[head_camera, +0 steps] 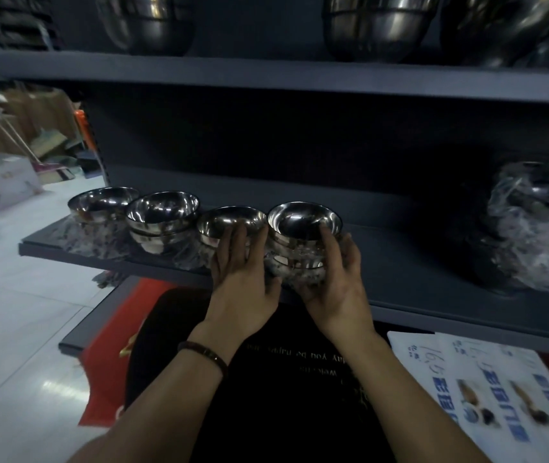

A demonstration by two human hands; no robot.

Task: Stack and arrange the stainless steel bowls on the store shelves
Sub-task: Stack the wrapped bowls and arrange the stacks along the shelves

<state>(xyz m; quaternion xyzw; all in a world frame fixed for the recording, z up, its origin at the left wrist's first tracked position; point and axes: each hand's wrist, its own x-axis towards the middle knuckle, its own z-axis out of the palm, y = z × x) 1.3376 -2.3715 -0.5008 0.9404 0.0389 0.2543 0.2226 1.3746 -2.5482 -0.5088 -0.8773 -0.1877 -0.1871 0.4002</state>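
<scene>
As left hand (244, 275) fingers press it straight, right hand (336, 282) fingers clasp the bowl stack (300, 238)

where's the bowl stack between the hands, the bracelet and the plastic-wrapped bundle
bowl stack (303, 220): head view, inside of the top bowl
bracelet (204, 355): head view, beads on the left wrist
plastic-wrapped bundle (533, 228): head view, wrap at its middle

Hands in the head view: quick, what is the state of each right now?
Left hand: open, straight fingers pressed against the bowl stack.
Right hand: grip curled round the same stack, holding it.
</scene>
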